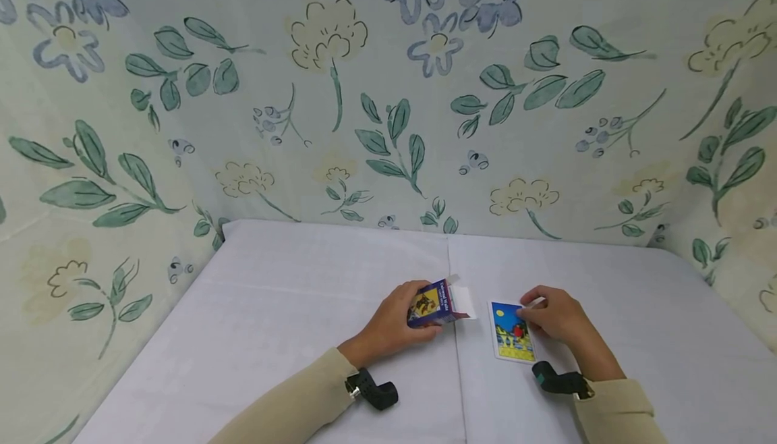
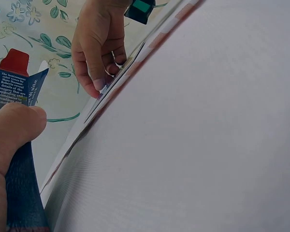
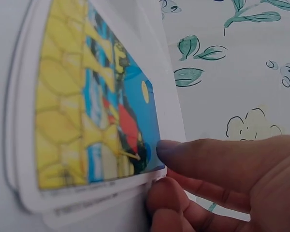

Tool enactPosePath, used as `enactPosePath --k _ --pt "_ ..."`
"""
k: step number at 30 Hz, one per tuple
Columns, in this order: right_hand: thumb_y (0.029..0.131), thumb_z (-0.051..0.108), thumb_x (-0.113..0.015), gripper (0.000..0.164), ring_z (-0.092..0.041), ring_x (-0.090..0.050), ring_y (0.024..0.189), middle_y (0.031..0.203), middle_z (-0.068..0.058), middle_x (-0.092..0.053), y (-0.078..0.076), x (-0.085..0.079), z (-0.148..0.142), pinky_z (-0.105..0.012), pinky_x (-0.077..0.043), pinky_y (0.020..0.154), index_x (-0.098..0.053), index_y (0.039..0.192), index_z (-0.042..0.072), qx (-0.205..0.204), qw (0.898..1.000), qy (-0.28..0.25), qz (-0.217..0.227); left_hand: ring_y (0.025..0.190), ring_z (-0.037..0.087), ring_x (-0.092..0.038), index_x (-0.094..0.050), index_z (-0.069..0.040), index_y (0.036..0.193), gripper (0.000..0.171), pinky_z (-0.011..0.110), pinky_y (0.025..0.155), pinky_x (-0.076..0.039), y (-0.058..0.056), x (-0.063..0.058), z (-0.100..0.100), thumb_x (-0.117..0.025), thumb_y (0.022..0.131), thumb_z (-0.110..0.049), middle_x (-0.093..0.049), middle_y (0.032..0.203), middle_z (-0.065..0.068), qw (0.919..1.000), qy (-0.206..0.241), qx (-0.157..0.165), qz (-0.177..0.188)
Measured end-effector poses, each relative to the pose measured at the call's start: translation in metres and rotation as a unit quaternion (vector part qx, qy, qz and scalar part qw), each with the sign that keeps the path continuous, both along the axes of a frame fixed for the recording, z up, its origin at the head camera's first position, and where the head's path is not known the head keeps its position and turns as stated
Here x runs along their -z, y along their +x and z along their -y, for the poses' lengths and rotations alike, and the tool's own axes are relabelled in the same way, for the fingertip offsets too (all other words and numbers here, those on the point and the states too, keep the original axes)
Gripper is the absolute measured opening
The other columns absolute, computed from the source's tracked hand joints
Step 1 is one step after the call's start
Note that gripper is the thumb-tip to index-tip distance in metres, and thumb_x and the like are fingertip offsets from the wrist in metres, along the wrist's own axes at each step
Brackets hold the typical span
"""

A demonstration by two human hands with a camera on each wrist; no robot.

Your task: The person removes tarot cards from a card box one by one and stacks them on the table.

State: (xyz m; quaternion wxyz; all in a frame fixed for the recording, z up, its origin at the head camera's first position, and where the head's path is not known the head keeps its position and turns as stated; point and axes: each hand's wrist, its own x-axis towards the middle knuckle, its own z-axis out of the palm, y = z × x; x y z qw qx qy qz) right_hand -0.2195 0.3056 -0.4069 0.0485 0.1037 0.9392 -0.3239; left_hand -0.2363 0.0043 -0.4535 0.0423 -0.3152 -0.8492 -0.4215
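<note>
My left hand (image 1: 391, 322) grips a small blue card box (image 1: 427, 303) with a yellow picture panel. The box is tilted, with its open end and white flaps toward the right. In the left wrist view my thumb (image 2: 19, 128) lies across the box's printed side, near a red flap (image 2: 15, 61). To the right, a small stack of picture cards (image 1: 508, 337) lies face up on the table. My right hand (image 1: 558, 316) pinches the stack's upper right corner. In the right wrist view the thumb (image 3: 198, 157) is on the top card's (image 3: 128, 130) corner, with curled fingers below its edge.
A white cloth (image 1: 291, 275) with a seam covers the table. Behind and beside it hangs a floral curtain (image 1: 388, 133). Each wrist carries a black camera mount, one on the left (image 1: 376, 391) and one on the right (image 1: 558, 380), close to the cards.
</note>
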Motion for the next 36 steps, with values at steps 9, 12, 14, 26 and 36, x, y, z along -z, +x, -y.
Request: enactPosePath --k 9,12,14,26,36 --pt "0.086 0.019 -0.069 0.034 -0.023 -0.056 0.072 0.088 -0.014 -0.063 0.001 -0.008 0.002 -0.028 -0.050 0.061 -0.059 0.113 -0.001 0.003 1.000 0.002 -0.007 0.106 0.009 -0.048 -0.039 -0.015 0.142 0.074 0.027 0.092 -0.044 0.000 0.002 0.000 -0.073 0.083 -0.043 -0.052 0.130 0.001 1.0000 0.004 0.006 -0.007" --pt "0.086 0.019 -0.069 0.035 -0.023 -0.056 0.070 0.089 -0.014 -0.064 0.002 -0.013 0.006 -0.030 -0.052 0.062 -0.059 0.114 0.000 0.000 1.000 -0.004 -0.016 0.107 0.009 -0.048 -0.039 -0.015 0.142 0.074 0.028 0.092 -0.044 0.000 0.002 0.000 -0.073 0.083 -0.044 -0.052 0.130 0.001 0.9999 0.004 0.006 -0.008" --pt "0.086 0.018 -0.070 0.035 -0.023 -0.057 0.069 0.088 -0.014 -0.064 0.003 -0.016 0.009 -0.032 -0.053 0.063 -0.059 0.114 0.000 -0.004 1.000 -0.007 -0.024 0.107 0.009 -0.048 -0.040 -0.015 0.142 0.074 0.028 0.092 -0.044 0.000 0.002 0.000 -0.073 0.083 -0.044 -0.052 0.129 0.000 1.0000 0.004 0.004 -0.007" --pt "0.087 0.019 -0.070 0.033 -0.022 -0.060 0.068 0.088 -0.012 -0.062 0.006 -0.031 0.022 -0.035 -0.055 0.066 -0.060 0.112 0.000 -0.036 0.997 -0.011 -0.063 0.106 0.008 -0.048 -0.040 -0.015 0.142 0.074 0.027 0.092 -0.044 -0.001 0.000 0.000 -0.073 0.082 -0.045 -0.052 0.129 0.000 1.0000 0.001 -0.001 -0.006" --pt "0.086 0.024 -0.072 0.028 -0.022 -0.060 0.073 0.087 -0.011 -0.062 0.008 -0.031 0.036 -0.041 -0.056 0.065 -0.063 0.106 0.006 -0.052 0.993 -0.010 -0.103 0.106 0.008 -0.049 -0.040 -0.016 0.142 0.074 0.027 0.092 -0.044 0.001 0.002 -0.001 -0.073 0.082 -0.046 -0.052 0.129 -0.001 1.0000 0.005 0.000 0.006"
